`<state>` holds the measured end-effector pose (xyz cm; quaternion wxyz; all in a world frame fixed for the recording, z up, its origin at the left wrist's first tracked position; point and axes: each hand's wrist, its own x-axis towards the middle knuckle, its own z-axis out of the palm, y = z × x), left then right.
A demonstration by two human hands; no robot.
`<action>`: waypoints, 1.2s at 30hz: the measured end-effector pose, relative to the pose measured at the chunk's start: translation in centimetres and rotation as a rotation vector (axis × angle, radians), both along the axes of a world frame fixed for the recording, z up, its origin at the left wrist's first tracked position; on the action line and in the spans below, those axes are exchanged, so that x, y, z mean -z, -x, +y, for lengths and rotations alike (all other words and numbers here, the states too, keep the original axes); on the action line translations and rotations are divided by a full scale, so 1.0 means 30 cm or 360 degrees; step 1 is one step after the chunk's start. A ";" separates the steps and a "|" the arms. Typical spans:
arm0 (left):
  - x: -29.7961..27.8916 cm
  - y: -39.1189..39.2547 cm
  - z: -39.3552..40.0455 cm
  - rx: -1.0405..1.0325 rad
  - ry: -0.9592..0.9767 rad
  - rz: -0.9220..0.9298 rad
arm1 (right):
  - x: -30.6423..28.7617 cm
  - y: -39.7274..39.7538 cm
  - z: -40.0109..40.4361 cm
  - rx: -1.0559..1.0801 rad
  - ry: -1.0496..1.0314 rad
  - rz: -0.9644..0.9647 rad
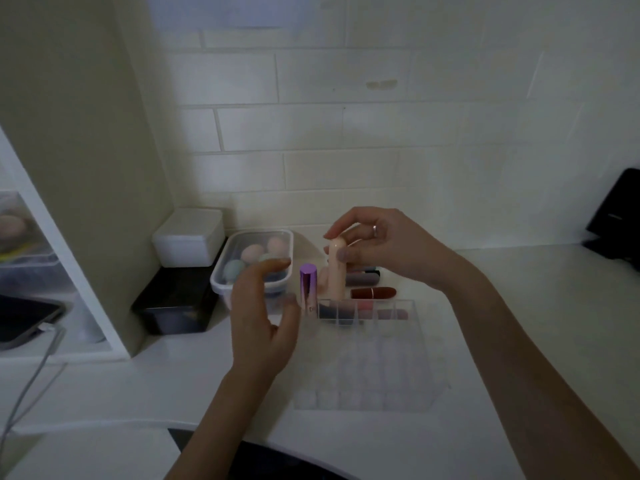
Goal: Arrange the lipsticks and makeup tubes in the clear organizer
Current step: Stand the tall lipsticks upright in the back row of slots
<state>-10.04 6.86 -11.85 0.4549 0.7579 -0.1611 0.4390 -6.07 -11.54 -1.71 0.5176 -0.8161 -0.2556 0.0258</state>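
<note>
Clear plastic, the organizer [367, 344] sits on the white counter [519, 306] in front of the person, its grid of small compartments hard to make out in the dim light. At its far left corner a purple lipstick [308, 287] stands upright in a slot. Next to it, the right hand [377, 247] pinches a pale peach tube [336, 270] near its rounded top, thumb in front and fingers behind, and holds it upright with its lower end at the organizer's back row; whether it rests in a slot or hangs just above cannot be told. The left hand [263, 313] hovers just left of the purple lipstick, fingers spread and loosely curled, gripping nothing.

Behind the organizer, more makeup lies flat on the counter: a dark red lipstick [374, 292], and farther back a grey tube [362, 279] with a dark item beyond it. Blurred pink and dark shapes show through the organizer's back wall.

To the left, a clear lidded box [221, 271] holds egg-shaped makeup sponges [252, 252] in pink and green tones. A white box [188, 237] sits on a black box [173, 303] beside it, in the corner by the tiled wall [346, 126].
</note>
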 end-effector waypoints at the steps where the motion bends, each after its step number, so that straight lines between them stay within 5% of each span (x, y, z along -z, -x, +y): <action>1: 0.006 -0.008 0.006 -0.0033 0.0017 0.0030 | 0.008 -0.001 0.002 -0.0004 0.0068 -0.0001; 6: 0.030 -0.028 0.020 0.0033 0.0168 0.0124 | 0.038 -0.003 0.018 -0.0097 0.0156 0.0069; 12: 0.060 -0.027 0.006 0.0063 -0.0147 0.0396 | 0.066 -0.012 0.030 -0.0226 0.0429 -0.0047; 17: 0.052 -0.015 -0.007 0.0152 -0.0112 0.0460 | 0.069 -0.025 0.014 -0.0259 0.0500 -0.0043; 24: 0.070 -0.028 -0.009 0.0214 -0.0035 0.0596 | 0.102 -0.148 -0.099 0.0486 -0.0061 -0.0299; 36: 0.067 -0.029 -0.023 0.0199 -0.0021 0.0556 | 0.419 -0.347 -0.121 0.0734 0.0795 -0.0411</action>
